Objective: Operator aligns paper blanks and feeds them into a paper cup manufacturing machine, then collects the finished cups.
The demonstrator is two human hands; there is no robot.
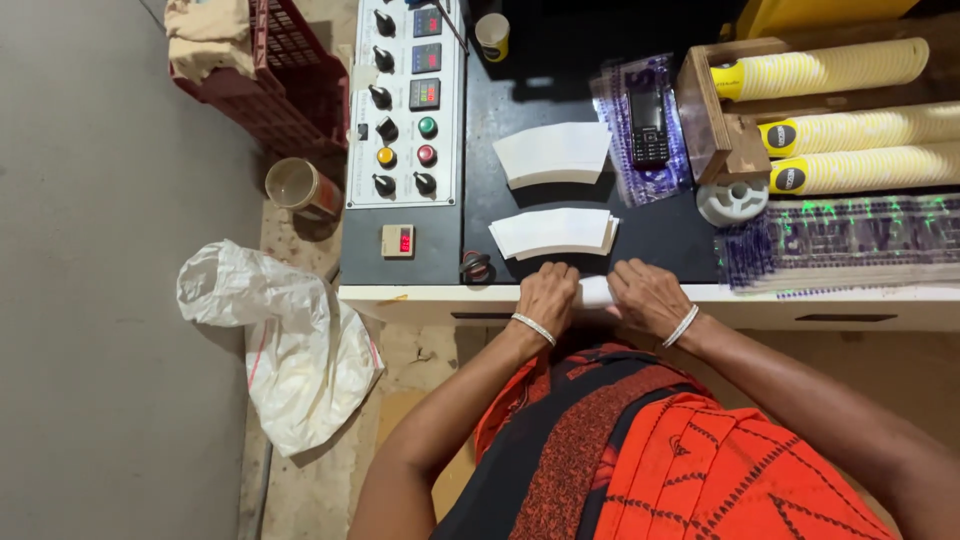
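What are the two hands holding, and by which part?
Both the left hand and the right hand grip a small white paper stack by its two ends, at the table edge.

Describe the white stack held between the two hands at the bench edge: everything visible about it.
The white stack looks like thin paper or card sheets pressed together. Only a short middle section shows; both ends are hidden. It lies level along the pale front edge of the bench, just below a fanned pile of white curved blanks. The left hand and right hand close over it from either side.
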